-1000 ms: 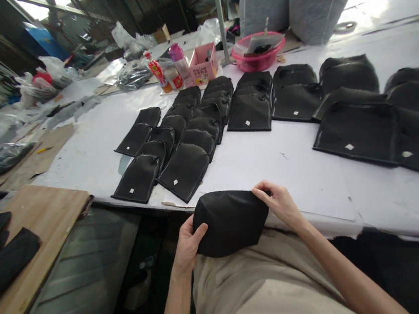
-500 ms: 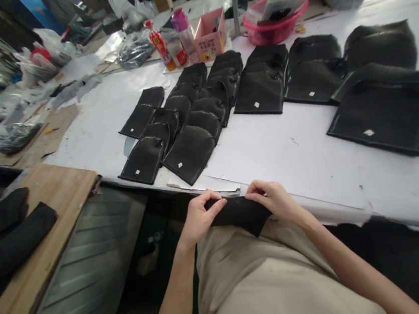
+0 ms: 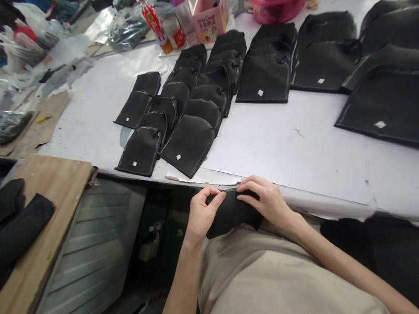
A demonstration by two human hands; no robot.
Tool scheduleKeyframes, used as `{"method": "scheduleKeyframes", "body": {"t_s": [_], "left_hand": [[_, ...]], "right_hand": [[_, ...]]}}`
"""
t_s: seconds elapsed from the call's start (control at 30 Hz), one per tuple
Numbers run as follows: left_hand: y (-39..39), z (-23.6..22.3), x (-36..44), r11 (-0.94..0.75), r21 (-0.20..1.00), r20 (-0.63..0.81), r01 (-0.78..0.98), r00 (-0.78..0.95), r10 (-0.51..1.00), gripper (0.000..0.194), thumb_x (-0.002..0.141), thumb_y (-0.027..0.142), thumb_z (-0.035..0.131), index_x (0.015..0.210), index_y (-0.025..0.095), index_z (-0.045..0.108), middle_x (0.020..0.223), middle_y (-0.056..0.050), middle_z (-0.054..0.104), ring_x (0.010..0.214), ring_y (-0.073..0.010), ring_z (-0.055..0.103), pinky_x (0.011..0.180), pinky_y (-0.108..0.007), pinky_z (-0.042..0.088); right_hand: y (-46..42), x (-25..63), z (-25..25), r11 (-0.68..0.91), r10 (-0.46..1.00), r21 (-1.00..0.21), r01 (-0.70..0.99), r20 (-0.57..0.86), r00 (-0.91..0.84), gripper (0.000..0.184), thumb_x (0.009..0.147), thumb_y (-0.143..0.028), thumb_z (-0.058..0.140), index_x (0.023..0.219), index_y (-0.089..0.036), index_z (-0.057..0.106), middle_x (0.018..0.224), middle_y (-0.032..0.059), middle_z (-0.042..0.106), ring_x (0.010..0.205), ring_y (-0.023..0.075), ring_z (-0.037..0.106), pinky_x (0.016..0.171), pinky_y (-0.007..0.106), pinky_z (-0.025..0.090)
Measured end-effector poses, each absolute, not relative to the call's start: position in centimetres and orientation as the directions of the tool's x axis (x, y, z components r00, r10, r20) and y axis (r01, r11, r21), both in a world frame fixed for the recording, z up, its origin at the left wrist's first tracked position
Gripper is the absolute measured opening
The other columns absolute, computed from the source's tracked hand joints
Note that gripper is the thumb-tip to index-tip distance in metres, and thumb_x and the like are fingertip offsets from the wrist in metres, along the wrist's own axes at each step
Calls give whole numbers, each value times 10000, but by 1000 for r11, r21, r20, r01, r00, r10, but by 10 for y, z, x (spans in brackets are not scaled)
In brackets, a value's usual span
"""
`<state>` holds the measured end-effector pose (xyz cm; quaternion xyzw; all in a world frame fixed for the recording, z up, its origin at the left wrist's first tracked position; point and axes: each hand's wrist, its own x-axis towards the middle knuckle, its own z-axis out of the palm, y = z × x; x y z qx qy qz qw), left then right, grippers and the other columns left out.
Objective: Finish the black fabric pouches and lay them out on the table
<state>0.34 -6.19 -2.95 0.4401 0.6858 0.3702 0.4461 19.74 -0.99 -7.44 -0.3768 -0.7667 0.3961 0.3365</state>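
A small black fabric piece (image 3: 231,216) hangs at the table's front edge, over my lap. My left hand (image 3: 202,212) pinches its top edge between thumb and fingers. A short way to the right, my right hand (image 3: 265,198) is closed on the same top edge, thumb and fingertips together. Past my hands, overlapping black fabric pieces (image 3: 188,141) lie in rows on the white-covered table (image 3: 277,152). Several bear a small pale tag near the lower edge, such as the wide black piece (image 3: 396,105) on the right.
At the back stand a red-labelled bottle (image 3: 154,22), a pink-lidded bottle (image 3: 181,11), a pink box (image 3: 211,13) and a pink basin (image 3: 282,0). More black fabric (image 3: 17,229) lies on a wooden board (image 3: 58,179) at left. Plastic bags (image 3: 26,44) sit at the far left.
My right hand has moved left along the fabric's top edge, closer to my left hand. The fabric's lower edge hangs differently. The view has tilted down slightly and come closer to the table.
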Motion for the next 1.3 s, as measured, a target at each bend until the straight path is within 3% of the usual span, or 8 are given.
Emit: {"method": "scheduleKeyframes", "body": {"t_s": [0.4, 0.63, 0.87, 1.1, 1.2, 1.3], "left_hand": [[-69, -22, 8, 212, 842, -171, 496, -127, 977, 197, 859, 328, 639, 749, 164, 629, 675, 31, 574, 651, -113, 507, 622, -207, 382], [-71, -21, 10, 186, 835, -154, 518, -104, 983, 187, 866, 313, 635, 750, 165, 627, 687, 30, 592, 661, -111, 531, 632, -202, 396], [-71, -24, 10, 213, 829, -177, 517, -120, 977, 210, 870, 340, 626, 760, 161, 628, 686, 25, 586, 659, -116, 530, 632, -210, 405], [-70, -29, 10, 256, 833, -192, 491, -177, 965, 222, 869, 356, 636, 757, 164, 633, 693, 23, 595, 677, -121, 543, 656, -216, 423], [-70, -31, 10, 220, 861, -171, 459, -146, 974, 126, 876, 299, 632, 877, 178, 668, 799, 4, 656, 757, -138, 597, 730, -229, 459], [-70, -31, 8, 105, 885, -113, 453, -7, 994, 189, 917, 228, 569, 1054, 208, 698, 962, -32, 690, 883, -160, 630, 836, -264, 474]], "right_hand": [[-2, 201, -65, 222, 739, -935, 276, -23, -673, 59, 844, -191, 691, 875, -204, 643, 890, 10, 649, 843, 171, 601, 786, 293, 446], [-2, 204, -67, 197, 721, -938, 286, -59, -691, 49, 863, -170, 649, 842, -201, 617, 857, -4, 630, 802, 153, 579, 753, 273, 429], [-8, 201, -66, 321, 737, -902, 289, 46, -674, 100, 879, -114, 579, 840, -200, 546, 839, 9, 582, 773, 157, 535, 719, 275, 425], [-14, 199, -76, 471, 736, -857, 208, 252, -628, 132, 889, -102, 541, 848, -215, 485, 955, 60, 588, 937, 204, 569, 826, 336, 468], [-16, 200, -81, 500, 717, -844, 192, 280, -638, 136, 890, -101, 538, 854, -217, 476, 1016, 75, 594, 981, 208, 579, 850, 346, 481], [-18, 200, -85, 532, 698, -825, 189, 301, -650, 131, 893, -101, 529, 868, -217, 474, 1050, 86, 600, 991, 205, 593, 849, 346, 495]]}}
